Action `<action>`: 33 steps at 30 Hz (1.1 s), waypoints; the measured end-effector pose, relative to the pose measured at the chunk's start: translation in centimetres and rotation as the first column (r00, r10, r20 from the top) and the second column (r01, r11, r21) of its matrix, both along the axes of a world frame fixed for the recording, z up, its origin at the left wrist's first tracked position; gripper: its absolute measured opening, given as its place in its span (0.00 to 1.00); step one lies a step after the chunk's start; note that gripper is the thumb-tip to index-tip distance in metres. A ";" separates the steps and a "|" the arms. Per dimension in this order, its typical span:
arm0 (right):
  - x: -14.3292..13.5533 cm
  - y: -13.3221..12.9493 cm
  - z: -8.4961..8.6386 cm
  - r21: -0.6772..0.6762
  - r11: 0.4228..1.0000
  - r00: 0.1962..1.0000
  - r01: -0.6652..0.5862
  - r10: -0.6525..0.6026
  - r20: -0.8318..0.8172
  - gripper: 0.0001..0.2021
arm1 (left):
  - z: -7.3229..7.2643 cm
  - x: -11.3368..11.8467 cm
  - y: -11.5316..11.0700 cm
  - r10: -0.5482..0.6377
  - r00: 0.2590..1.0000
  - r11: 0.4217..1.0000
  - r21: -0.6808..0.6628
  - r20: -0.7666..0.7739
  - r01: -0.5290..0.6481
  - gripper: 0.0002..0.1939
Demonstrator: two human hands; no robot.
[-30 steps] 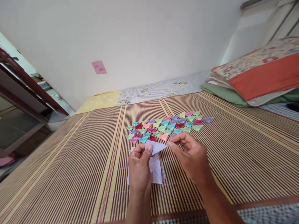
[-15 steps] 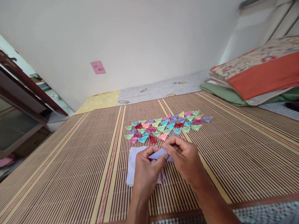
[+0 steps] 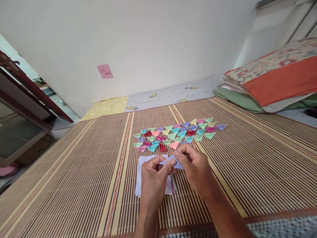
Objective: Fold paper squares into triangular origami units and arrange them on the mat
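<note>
Between my two hands is a folded sheet of lavender paper [image 3: 172, 161]. My left hand [image 3: 154, 178] pinches its left part with the thumb on top. The fingers of my right hand [image 3: 195, 168] close on its right side. Below and behind the left hand lies a stack of square paper [image 3: 140, 180], with a pale lavender sheet on top and coloured edges showing at the right. Just beyond the hands, small folded paper pieces [image 3: 171, 136] in green, pink, blue, red and yellow stand in several rows.
A striped bamboo mat [image 3: 86, 178] covers the bed. Folded bedding with an orange and floral cover [image 3: 279, 82] is piled at the right. A pink note [image 3: 105, 71] is stuck on the white wall [image 3: 160, 39]. To the left stands a dark wooden cabinet [image 3: 19, 129].
My left thumb has shifted slightly left along the lavender paper, and the paper sits a little flatter between my hands. Both hands keep hold of it. The view has shifted slightly.
</note>
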State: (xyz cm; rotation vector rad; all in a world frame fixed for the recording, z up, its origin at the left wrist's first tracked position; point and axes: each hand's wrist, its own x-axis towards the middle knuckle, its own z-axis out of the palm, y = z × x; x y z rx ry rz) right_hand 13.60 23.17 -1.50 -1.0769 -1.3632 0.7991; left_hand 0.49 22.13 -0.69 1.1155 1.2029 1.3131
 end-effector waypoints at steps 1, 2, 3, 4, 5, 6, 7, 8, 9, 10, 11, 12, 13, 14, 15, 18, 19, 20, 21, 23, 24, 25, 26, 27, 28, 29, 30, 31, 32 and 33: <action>0.1 0.0 -0.1 0.003 1.000 1.000 -0.002 0.002 0.009 0.14 | 0.0 0.0 0.0 0.006 1.000 1.000 0.008 -0.011 -0.006 0.16; 0.2 0.1 -0.1 0.002 1.000 1.000 -0.007 0.007 0.013 0.14 | -0.1 0.0 0.0 0.010 1.000 1.000 0.020 -0.023 -0.010 0.17; 0.3 0.1 -0.2 -0.001 1.000 1.000 -0.016 0.016 0.015 0.14 | -0.1 -0.1 0.0 0.011 0.999 0.999 0.038 -0.035 -0.010 0.18; 0.4 0.2 -0.2 -0.007 1.000 1.000 -0.027 0.027 0.015 0.14 | -0.2 -0.2 0.0 0.006 0.999 0.998 0.057 -0.048 -0.004 0.18; 0.5 0.2 -0.3 -0.012 0.999 0.999 -0.035 0.035 0.012 0.14 | -0.3 -0.4 0.1 0.000 0.998 0.997 0.074 -0.060 0.005 0.19; 0.6 0.3 -0.3 -0.018 0.999 0.999 -0.040 0.041 0.007 0.14 | -0.4 -0.6 0.1 -0.006 0.998 0.996 0.088 -0.066 0.012 0.20; 0.7 0.3 -0.3 -0.021 0.999 0.999 -0.042 0.042 0.002 0.14 | -0.4 -0.8 0.2 -0.007 0.998 0.995 0.099 -0.062 0.013 0.20; 0.8 0.4 -0.3 -0.024 0.999 0.999 -0.040 0.040 -0.004 0.14 | -0.5 -1.1 0.3 0.006 0.999 0.994 0.111 -0.045 -0.001 0.21; 0.9 0.4 -0.2 -0.025 0.999 0.999 -0.034 0.034 -0.012 0.14 | -0.5 -1.4 0.4 0.034 0.999 0.992 0.124 -0.019 -0.031 0.21; 1.0 0.5 -0.2 -0.027 0.999 1.000 -0.024 0.023 -0.021 0.14 | -0.5 -1.7 0.5 0.065 0.998 0.988 0.137 0.010 -0.066 0.20; 1.1 0.5 -0.2 -0.029 0.999 0.999 -0.016 0.015 -0.030 0.14 | -0.4 -1.9 0.6 0.090 0.995 0.985 0.143 0.040 -0.095 0.19; 1.1 0.5 -0.1 -0.033 0.999 0.999 -0.017 0.016 -0.040 0.14 | -0.3 -2.1 0.6 0.087 0.994 0.986 0.136 0.061 -0.095 0.17; 1.1 0.5 -0.1 -0.040 0.999 0.999 -0.028 0.026 -0.047 0.14 | -0.3 -2.1 0.6 0.054 0.996 0.992 0.109 0.073 -0.062 0.14; 1.1 0.4 -0.1 -0.047 0.998 0.998 -0.047 0.045 -0.050 0.15 | -0.2 -2.0 0.5 -0.005 0.996 0.998 0.061 0.084 -0.001 0.14; 1.0 0.4 -0.1 -0.051 0.997 0.997 -0.065 0.062 -0.054 0.15 | -0.2 -1.8 0.5 -0.078 0.992 0.997 0.000 0.100 0.079 0.16; 0.6 0.2 -0.1 -0.052 0.994 0.993 -0.101 0.097 -0.072 0.14 | -0.3 -0.8 0.1 -0.164 0.975 0.976 -0.116 0.152 0.183 0.17; 0.6 0.2 -0.1 -0.052 0.992 0.990 -0.116 0.111 -0.089 0.14 | -0.4 -0.5 0.0 -0.157 0.974 0.979 -0.107 0.163 0.176 0.16; 0.6 0.2 -0.1 -0.054 0.989 0.985 -0.139 0.132 -0.114 0.14 | -0.5 -0.3 0.0 -0.136 0.976 0.984 -0.091 0.170 0.153 0.16; 0.6 0.3 -0.1 -0.057 0.984 0.977 -0.171 0.161 -0.140 0.13 | -0.6 -0.2 0.0 -0.109 0.978 0.990 -0.072 0.176 0.123 0.15; 0.8 0.4 0.0 -0.070 0.970 0.960 -0.235 0.220 -0.171 0.12 | -0.7 -0.1 0.0 -0.040 0.980 0.998 -0.046 0.193 0.050 0.14; 0.9 0.4 0.0 -0.081 0.962 0.955 -0.262 0.246 -0.167 0.11 | -0.8 -0.2 0.0 -0.004 0.977 0.999 -0.041 0.213 0.013 0.14; 1.0 0.5 0.0 -0.098 0.954 0.952 -0.284 0.268 -0.150 0.11 | -0.8 -0.3 0.1 0.027 0.971 0.999 -0.039 0.239 -0.019 0.13; 1.0 0.5 -0.1 -0.116 0.947 0.950 -0.299 0.285 -0.129 0.11 | -0.9 -0.3 0.2 0.053 0.961 0.998 -0.037 0.271 -0.045 0.13; 1.0 0.5 -0.1 -0.132 0.942 0.950 -0.307 0.294 -0.108 0.11 | -0.9 -0.3 0.2 0.076 0.950 0.997 -0.039 0.303 -0.067 0.14; 1.0 0.5 -0.2 -0.145 0.941 0.950 -0.307 0.296 -0.096 0.12 | -0.9 -0.2 0.2 0.095 0.939 0.995 -0.044 0.330 -0.085 0.14; 0.9 0.4 -0.2 -0.154 0.940 0.952 -0.303 0.292 -0.090 0.12 | -1.0 -0.1 0.3 0.110 0.930 0.994 -0.046 0.352 -0.100 0.14; 0.9 0.4 -0.3 -0.159 0.941 0.954 -0.297 0.286 -0.089 0.13 | -1.0 0.1 0.3 0.123 0.922 0.992 -0.048 0.368 -0.113 0.14; 0.9 0.4 -0.3 -0.161 0.943 0.956 -0.291 0.280 -0.088 0.14 | -1.0 0.2 0.3 0.137 0.914 0.991 -0.051 0.381 -0.127 0.15; 0.9 0.4 -0.3 -0.157 0.945 0.957 -0.286 0.275 -0.088 0.14 | -1.0 0.3 0.3 0.152 0.908 0.988 -0.055 0.390 -0.142 0.15; 1.1 0.4 -0.3 -0.150 0.948 0.959 -0.281 0.270 -0.088 0.15 | -0.9 0.4 0.4 0.170 0.902 0.985 -0.061 0.397 -0.159 0.16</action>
